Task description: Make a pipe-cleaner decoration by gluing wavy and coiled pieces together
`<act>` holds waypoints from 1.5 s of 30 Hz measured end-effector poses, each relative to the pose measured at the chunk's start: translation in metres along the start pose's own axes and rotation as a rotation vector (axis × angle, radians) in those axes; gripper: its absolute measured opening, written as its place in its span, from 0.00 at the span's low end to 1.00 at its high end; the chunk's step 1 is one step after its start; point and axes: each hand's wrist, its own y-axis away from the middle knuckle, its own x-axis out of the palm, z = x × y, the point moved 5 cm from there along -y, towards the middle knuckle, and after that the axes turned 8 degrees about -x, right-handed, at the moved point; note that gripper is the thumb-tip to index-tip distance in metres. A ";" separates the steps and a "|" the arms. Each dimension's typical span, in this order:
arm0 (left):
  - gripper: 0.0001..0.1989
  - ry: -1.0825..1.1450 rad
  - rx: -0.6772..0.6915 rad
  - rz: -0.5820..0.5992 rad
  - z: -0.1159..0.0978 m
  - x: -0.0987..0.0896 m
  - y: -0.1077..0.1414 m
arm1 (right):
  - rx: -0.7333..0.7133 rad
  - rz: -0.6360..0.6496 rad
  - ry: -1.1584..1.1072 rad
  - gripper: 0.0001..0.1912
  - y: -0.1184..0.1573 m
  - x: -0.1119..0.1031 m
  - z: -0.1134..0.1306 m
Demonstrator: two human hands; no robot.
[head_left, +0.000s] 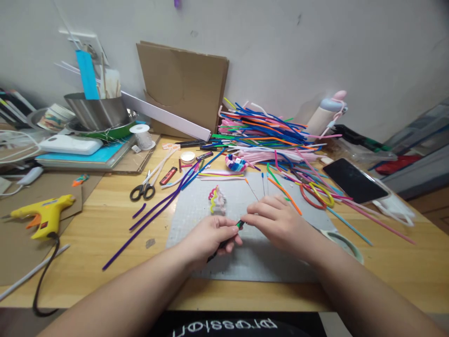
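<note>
My left hand (219,236) is closed around a thin black and green piece (240,224), which looks like twisted pipe cleaner; part of it is hidden by the fingers. At the upper end of that piece, the fingertips of my right hand (275,220) are pinched together. Both hands are above a grey cutting mat (252,267). Just beyond my left hand, a small curled pink, yellow and white pipe-cleaner figure (217,200) rests on the mat. An orange pipe cleaner (286,195) lies past my right hand.
Loose pipe cleaners (263,131) are heaped at the back. On the left are scissors (142,191), purple pipe cleaners (140,229) and a yellow glue gun (45,213). To the right lie a roll of tape (345,243), a phone (354,180) and a bottle (322,117).
</note>
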 end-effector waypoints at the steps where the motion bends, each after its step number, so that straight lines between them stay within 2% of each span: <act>1: 0.13 -0.008 -0.007 0.002 0.000 0.000 0.000 | -0.005 0.003 -0.005 0.11 0.000 -0.001 0.000; 7: 0.12 -0.092 -0.031 -0.021 0.001 0.001 0.002 | 0.029 -0.074 -0.039 0.11 0.002 -0.008 -0.005; 10: 0.10 -0.137 -0.027 0.029 -0.001 0.005 0.006 | 0.053 -0.111 -0.175 0.07 0.002 -0.005 -0.011; 13: 0.11 -0.143 0.024 0.042 -0.006 0.006 0.009 | 0.078 -0.076 -0.321 0.08 0.000 0.002 -0.013; 16: 0.11 -0.155 0.084 -0.064 -0.013 -0.001 0.011 | 0.120 -0.037 -0.338 0.10 -0.002 0.005 -0.011; 19: 0.09 -0.183 0.176 -0.198 -0.021 -0.008 0.012 | 0.160 -0.040 -0.253 0.10 -0.004 0.006 -0.008; 24: 0.07 -0.216 0.309 -0.405 -0.027 -0.018 0.015 | 0.117 -0.034 -0.093 0.11 -0.007 0.007 0.007; 26: 0.07 -0.317 0.376 -0.481 -0.029 -0.020 0.017 | 0.068 -0.019 -0.069 0.12 -0.008 0.006 0.016; 28: 0.06 -0.523 0.483 -0.529 -0.032 -0.018 0.021 | 0.014 -0.022 -0.081 0.13 -0.008 0.004 0.023; 31: 0.06 -0.849 0.599 -0.496 -0.034 -0.010 0.023 | 0.026 -0.071 -0.115 0.13 -0.006 0.000 0.024; 35: 0.09 -1.007 0.605 -0.347 -0.030 -0.001 0.023 | 0.185 -0.153 -0.289 0.11 -0.001 -0.003 0.007; 38: 0.09 -1.009 0.585 -0.273 -0.030 0.004 0.024 | 0.291 -0.137 -0.475 0.10 0.000 0.002 -0.005; 41: 0.06 -0.938 0.559 -0.215 -0.031 0.008 0.026 | 0.332 -0.063 -0.554 0.09 -0.001 0.009 -0.008; 43: 0.05 -0.858 0.530 -0.216 -0.033 0.007 0.027 | 0.317 -0.015 -0.556 0.12 -0.001 0.013 -0.007; 45: 0.04 -0.777 0.509 -0.267 -0.034 0.003 0.027 | 0.289 0.015 -0.508 0.14 -0.002 0.016 -0.005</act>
